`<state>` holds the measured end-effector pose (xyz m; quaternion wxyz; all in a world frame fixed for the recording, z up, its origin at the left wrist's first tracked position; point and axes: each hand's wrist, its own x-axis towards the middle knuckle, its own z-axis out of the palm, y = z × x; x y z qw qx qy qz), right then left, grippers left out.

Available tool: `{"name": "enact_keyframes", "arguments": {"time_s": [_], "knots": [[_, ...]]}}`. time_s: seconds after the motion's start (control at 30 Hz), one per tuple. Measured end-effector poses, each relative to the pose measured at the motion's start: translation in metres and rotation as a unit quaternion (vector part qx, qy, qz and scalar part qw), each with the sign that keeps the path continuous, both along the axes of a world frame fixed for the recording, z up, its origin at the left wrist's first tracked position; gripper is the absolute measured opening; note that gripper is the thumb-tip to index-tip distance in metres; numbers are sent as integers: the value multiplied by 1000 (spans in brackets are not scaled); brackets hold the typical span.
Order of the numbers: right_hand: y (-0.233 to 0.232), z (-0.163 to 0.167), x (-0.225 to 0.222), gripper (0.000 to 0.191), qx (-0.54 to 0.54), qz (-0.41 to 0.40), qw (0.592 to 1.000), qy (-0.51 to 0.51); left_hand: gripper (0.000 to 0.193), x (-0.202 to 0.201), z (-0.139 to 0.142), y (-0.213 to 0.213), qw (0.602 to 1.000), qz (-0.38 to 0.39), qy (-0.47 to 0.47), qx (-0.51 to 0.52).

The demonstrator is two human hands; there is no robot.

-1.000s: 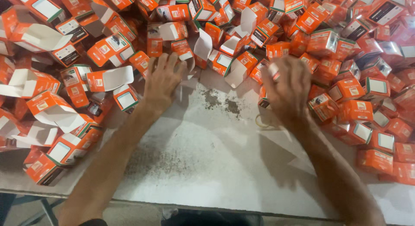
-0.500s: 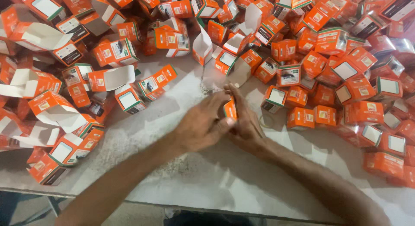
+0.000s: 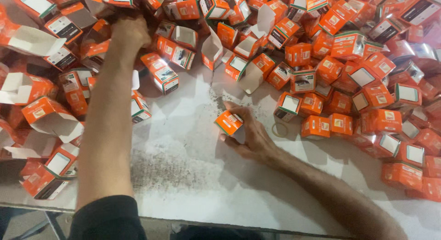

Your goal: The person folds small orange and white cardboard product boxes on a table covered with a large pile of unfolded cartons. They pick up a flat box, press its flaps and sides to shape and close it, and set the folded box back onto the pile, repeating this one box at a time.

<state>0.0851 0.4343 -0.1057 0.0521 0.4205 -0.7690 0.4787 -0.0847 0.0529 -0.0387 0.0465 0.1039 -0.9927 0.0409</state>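
Observation:
My right hand (image 3: 250,134) rests on the white table (image 3: 193,175) near the middle and holds a small orange box (image 3: 228,122) between thumb and fingers. My left hand (image 3: 131,31) is stretched far out to the upper left, into the heap of open orange boxes (image 3: 172,49). Its fingers are buried among the boxes, so whether it grips one is hidden. The left forearm crosses the table with a dark sleeve at the elbow.
Closed orange boxes (image 3: 376,111) are piled on the right half of the table. Open boxes with white flaps (image 3: 41,116) crowd the left side. A rubber band (image 3: 279,129) lies just right of my right hand. Dark smudges mark the tabletop.
Both hands had been together at the middle around one box. My left hand has since reached up into the far left pile, while my right hand stays with the box.

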Motion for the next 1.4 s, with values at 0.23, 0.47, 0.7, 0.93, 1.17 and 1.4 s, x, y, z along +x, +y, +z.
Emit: {"name": "enact_keyframes", "arguments": {"time_s": [0.23, 0.47, 0.7, 0.93, 1.17, 1.4], "knots": [[4, 9, 4, 65, 15, -18, 999, 26, 65, 13, -1, 11, 971, -129, -2, 203], [8, 4, 4, 62, 28, -45, 997, -50, 38, 62, 32, 56, 808, -282, 314, 411], [11, 7, 2, 59, 21, -18, 997, -77, 51, 244, 32, 155, 848, -322, 217, 361], [7, 5, 4, 59, 36, -17, 996, -78, 37, 239, -31, 163, 751, -542, 371, 72], [9, -4, 2, 59, 46, -2, 997, -68, 47, 237, -31, 168, 847, -445, 250, 147], [4, 1, 3, 63, 30, -14, 999, 7, 26, 230, -31, 198, 892, -271, 232, 278]]}}
